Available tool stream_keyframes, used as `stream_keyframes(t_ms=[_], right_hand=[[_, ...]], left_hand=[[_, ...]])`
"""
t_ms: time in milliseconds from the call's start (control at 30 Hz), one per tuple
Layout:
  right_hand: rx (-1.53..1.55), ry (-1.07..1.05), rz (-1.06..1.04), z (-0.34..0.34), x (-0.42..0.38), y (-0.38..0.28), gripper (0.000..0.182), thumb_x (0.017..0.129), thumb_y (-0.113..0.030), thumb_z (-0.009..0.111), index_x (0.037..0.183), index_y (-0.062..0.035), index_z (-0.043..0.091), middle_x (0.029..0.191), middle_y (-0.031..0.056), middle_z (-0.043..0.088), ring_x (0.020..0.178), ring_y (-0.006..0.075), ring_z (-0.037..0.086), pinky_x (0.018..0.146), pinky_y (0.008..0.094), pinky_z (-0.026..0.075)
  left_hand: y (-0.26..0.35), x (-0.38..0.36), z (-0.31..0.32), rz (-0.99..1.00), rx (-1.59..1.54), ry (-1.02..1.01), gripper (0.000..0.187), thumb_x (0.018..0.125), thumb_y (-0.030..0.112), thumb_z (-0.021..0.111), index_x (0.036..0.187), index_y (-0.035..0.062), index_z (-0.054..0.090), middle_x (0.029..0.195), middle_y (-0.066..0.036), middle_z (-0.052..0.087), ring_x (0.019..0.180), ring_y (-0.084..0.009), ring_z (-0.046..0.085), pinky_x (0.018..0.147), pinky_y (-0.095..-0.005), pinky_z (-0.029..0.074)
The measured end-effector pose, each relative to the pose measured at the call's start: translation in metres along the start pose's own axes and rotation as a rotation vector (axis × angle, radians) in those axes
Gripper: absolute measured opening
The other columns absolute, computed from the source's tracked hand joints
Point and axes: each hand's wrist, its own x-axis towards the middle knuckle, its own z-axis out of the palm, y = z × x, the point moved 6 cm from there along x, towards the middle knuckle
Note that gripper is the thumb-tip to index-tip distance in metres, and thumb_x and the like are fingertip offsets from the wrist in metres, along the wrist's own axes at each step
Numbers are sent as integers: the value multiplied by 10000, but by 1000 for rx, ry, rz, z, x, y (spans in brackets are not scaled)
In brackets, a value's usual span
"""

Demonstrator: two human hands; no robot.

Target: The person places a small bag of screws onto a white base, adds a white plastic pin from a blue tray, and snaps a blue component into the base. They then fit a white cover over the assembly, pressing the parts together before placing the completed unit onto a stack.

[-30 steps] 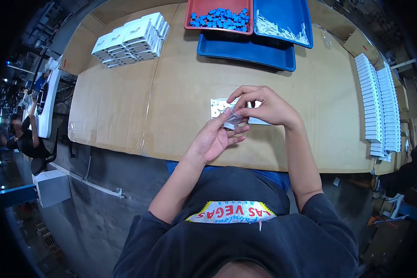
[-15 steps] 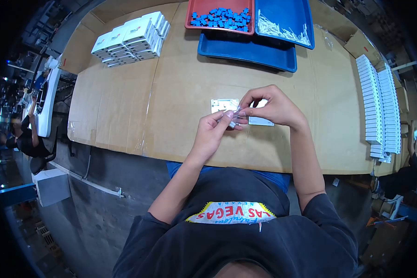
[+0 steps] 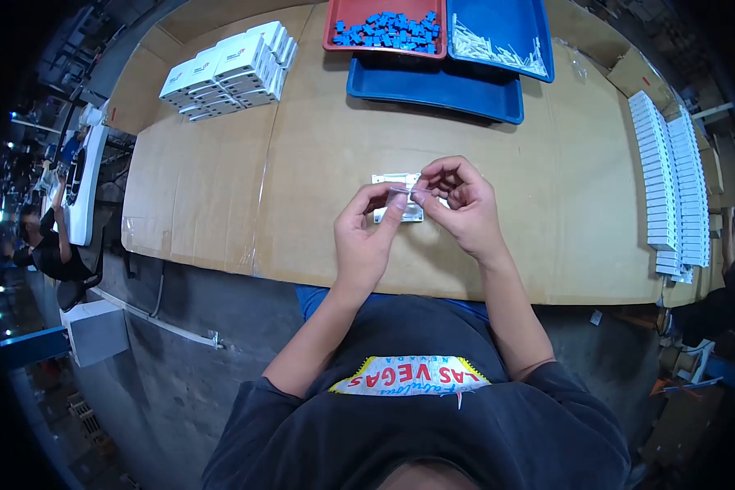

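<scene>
Just above the table, my left hand [image 3: 365, 237] pinches a small, thin, clear-looking plastic piece [image 3: 407, 190] between thumb and forefinger. The other end of this piece is in the closed fingertips of my right hand [image 3: 469, 214]. Its exact kind is too small to make out. Beneath my fingers lies a white plastic casing [image 3: 415, 215] on the cardboard, partly hidden by both hands.
Stacked white boxes [image 3: 229, 69] stand at the back left. A red tray [image 3: 328, 37] of blue parts, a blue tray [image 3: 547, 41] of white sticks and a lower blue tray [image 3: 433, 96] are at the back. White casings [image 3: 657, 175] are piled right. A co-worker [image 3: 53, 245] sits left.
My right hand has turned and lowered, its palm now more in view. The clear piece is now stretched between both hands. The flat white part under my right hand no longer shows.
</scene>
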Motion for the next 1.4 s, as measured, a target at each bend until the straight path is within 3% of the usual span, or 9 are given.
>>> stream_keyframes(t_ms=[67,167,367,667,1167,1400], right_hand=[[-11,0,15,0,-1,-1,385,905,40,764,1249,12,591,1096,86,685,1004,102,658,875,258,556],[106,67,108,3,0,-2,313,929,16,748,1220,11,635,1056,73,702,972,99,664,857,255,557],[188,91,242,-2,-5,25,114,958,-44,738,1060,-3,708,968,45,721,908,91,672,817,245,547],[299,77,248,3,-5,30,116,977,-50,715,1081,-3,699,970,39,725,897,87,671,814,245,545],[179,58,173,7,-7,26,112,1003,-54,694,1098,5,682,1015,47,712,950,101,665,879,265,540],[272,67,255,13,-9,34,120,1016,-93,693,1092,-1,674,994,45,717,918,98,676,853,258,563]], left_hand=[[-8,-1,-5,-46,-36,-22,224,1032,108,685,1192,-48,677,1081,-95,729,1010,-134,682,932,-291,543],[-6,-2,-1,-147,-276,47,198,1032,99,681,1166,-46,679,1081,-96,731,1003,-135,692,930,-292,555],[-9,-1,-2,-152,-288,59,201,1052,106,648,1181,-47,673,1074,-100,732,985,-136,702,909,-281,566],[-7,-1,-4,-105,-251,85,211,1058,117,642,1187,-48,666,1061,-110,734,983,-145,706,889,-287,573],[-6,-3,-6,-45,-175,126,188,1058,105,641,1168,-47,647,1026,-92,723,953,-119,695,858,-265,568],[-4,-6,-8,-36,-198,144,181,1060,107,640,1168,-37,634,1029,-78,712,947,-100,680,842,-247,560]])
